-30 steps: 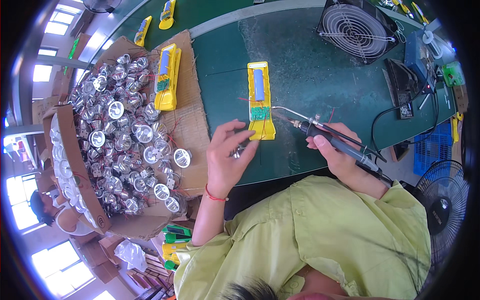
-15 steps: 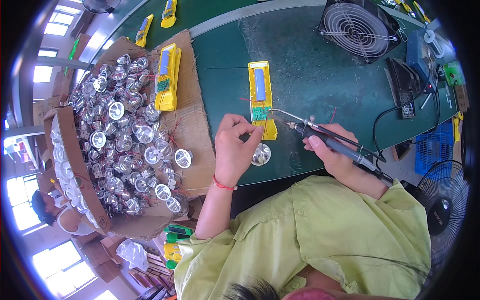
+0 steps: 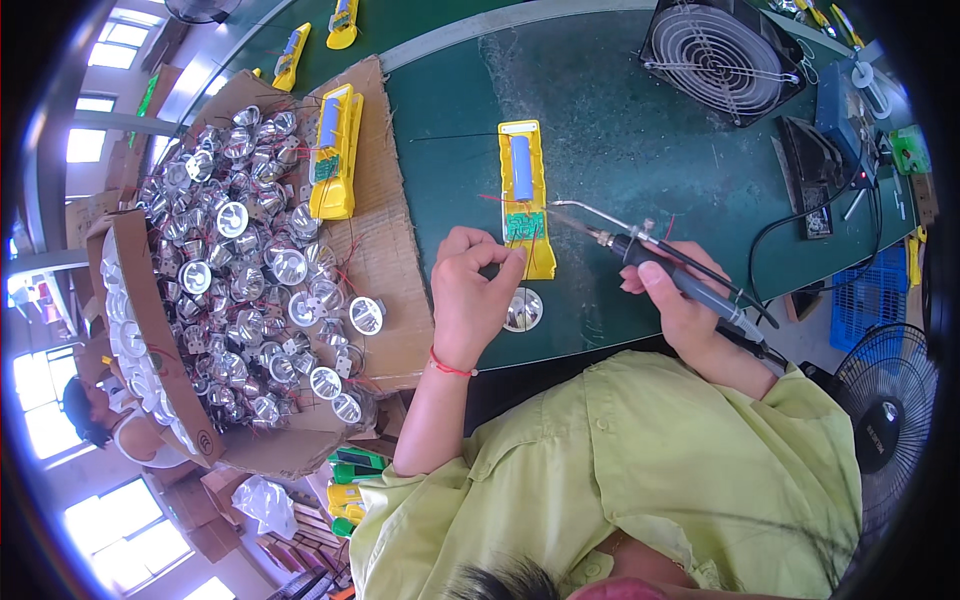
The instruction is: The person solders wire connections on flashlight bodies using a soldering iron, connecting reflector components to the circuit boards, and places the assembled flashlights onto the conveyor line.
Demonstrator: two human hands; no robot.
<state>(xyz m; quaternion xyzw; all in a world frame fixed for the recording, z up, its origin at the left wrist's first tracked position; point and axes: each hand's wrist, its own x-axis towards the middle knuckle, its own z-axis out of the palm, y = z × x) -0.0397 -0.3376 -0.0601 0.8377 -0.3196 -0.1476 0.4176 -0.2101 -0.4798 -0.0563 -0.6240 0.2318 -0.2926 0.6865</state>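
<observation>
A yellow plastic flashlight housing (image 3: 541, 264) lies on the green bench, holding a blue cylindrical battery (image 3: 521, 168) and a small green circuit board (image 3: 525, 227). My left hand (image 3: 468, 295) is closed at the housing's lower left, thumb and forefinger pinching a thin wire at the board; its end is hidden by the fingertips. In my right hand (image 3: 685, 305) is a grey-handled soldering iron (image 3: 690, 285) with a thin metal feed tube alongside. Its tip points left, just off the board's upper right edge. A shiny reflector cup (image 3: 523, 310) lies beneath my left fingertips.
Many silvery reflector cups with red wires (image 3: 248, 285) are heaped on cardboard (image 3: 385, 190) at left, beside another wired yellow housing (image 3: 340, 185). A square fan (image 3: 715, 60) stands at the far right, near a blue soldering station (image 3: 840, 110) and black iron stand (image 3: 805, 160).
My right hand has drawn the soldering iron to the right, so its tip has come away from the circuit board. My left hand stays almost in place, still pinching.
</observation>
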